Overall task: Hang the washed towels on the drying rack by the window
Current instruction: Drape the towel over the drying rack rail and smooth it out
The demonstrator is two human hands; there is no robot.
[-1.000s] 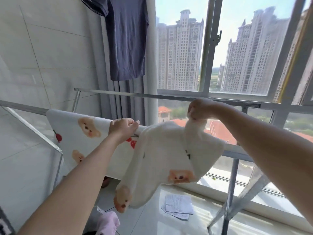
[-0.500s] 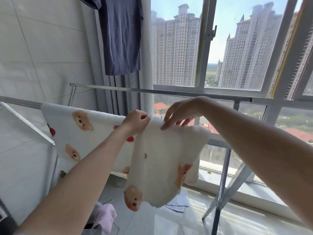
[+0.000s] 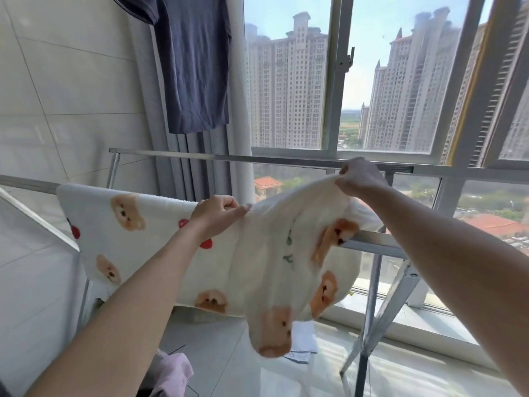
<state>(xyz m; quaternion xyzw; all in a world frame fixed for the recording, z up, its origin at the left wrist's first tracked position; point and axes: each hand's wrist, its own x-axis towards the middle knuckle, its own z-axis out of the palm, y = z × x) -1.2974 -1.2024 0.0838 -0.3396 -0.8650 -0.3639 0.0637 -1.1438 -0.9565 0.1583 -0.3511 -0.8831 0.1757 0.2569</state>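
A white towel with bear faces [image 3: 283, 253] droops over the near rail of the metal drying rack [image 3: 372, 245]. My left hand [image 3: 217, 213] pinches its top left edge. My right hand [image 3: 357, 177] grips its top right corner, lifted above the rail toward the far bar [image 3: 257, 159]. A second white towel with bears and red cherries [image 3: 128, 233] hangs flat over the same rail to the left, partly behind my left forearm.
A dark blue shirt [image 3: 194, 67] hangs high by the grey curtain [image 3: 200, 167]. Pink cloth [image 3: 174, 373] lies low at the bottom left. Papers [image 3: 303, 339] rest on the tiled floor under the rack. The window [image 3: 335, 81] runs behind the rack.
My right hand has closed on the towel's right corner and pulled it up and to the right, spreading the towel wider along the rail. My left hand keeps its pinch.
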